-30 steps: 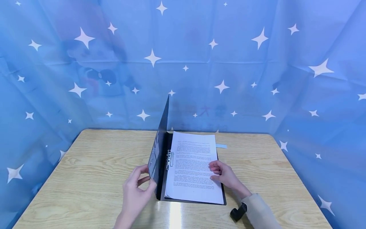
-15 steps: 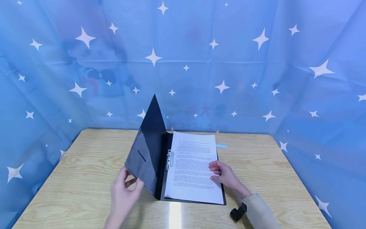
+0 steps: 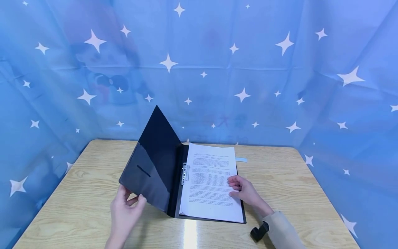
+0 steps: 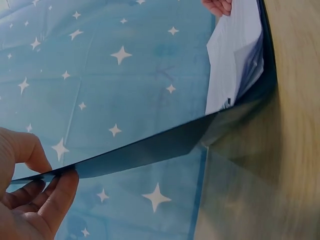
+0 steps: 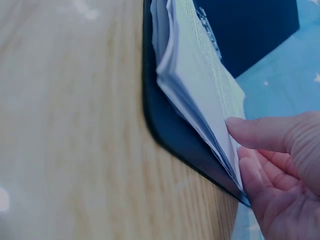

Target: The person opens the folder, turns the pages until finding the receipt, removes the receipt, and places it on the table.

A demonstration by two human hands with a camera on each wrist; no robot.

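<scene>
Head view, left hand: at lower left of centre, the left hand [image 3: 124, 212] pinches the near corner of the folder cover [image 3: 149, 173] between thumb and fingers, holding it tilted half-open above the wooden table [image 3: 93, 207].
Head view, right hand: right of centre, the right hand [image 3: 245, 192] rests on the printed paper stack [image 3: 211, 183], fingers curled at the stack's right edge; whether they grip any sheets cannot be told here.
Head view, folder: the black clip folder [image 3: 175, 193] lies mid-frame on the table, a metal clip [image 3: 185, 174] at its spine and a pale tab [image 3: 240, 159] poking out at upper right.
Left wrist view: at lower left, the thumb and fingertips [image 4: 62, 187] clamp the thin cover edge [image 4: 150, 150]; the pages [image 4: 232, 55] fan loosely at upper right.
Right wrist view: at lower right, a finger [image 5: 265, 132] presses the top of the stack [image 5: 200, 105] while the others curl beside its edge above the back cover [image 5: 170, 135].
Risk, cover: the glossy cover is held by one corner only; a slip would likely let it drop flat onto the table.
Risk, pages: the sheets look fanned and loose at the free edge; a nudge from the right hand could skew or crease them.
Backdrop: blue star-print curtain [image 3: 280, 86].
</scene>
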